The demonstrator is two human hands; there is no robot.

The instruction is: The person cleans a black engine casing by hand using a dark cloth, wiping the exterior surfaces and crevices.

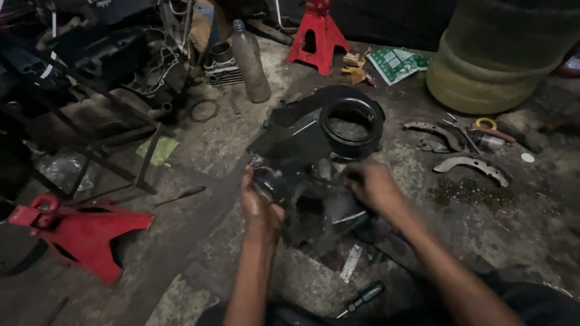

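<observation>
Both hands' fingers clamped on black engine cover (314, 151), green packet (396, 63) beyond, red stand (317, 33)

My right hand (370, 186) is motion-blurred, its fingertips hidden against the dark engine casing (314, 211). The big tyre (501, 54) far right is cut off by the frame's top edge.

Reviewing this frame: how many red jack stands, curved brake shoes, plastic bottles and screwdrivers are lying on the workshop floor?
Red jack stands: 2, one upright at the back, one tipped over at the near left
Curved brake shoes: 2
Plastic bottles: 1
Screwdrivers: 2
Total: 7
</observation>
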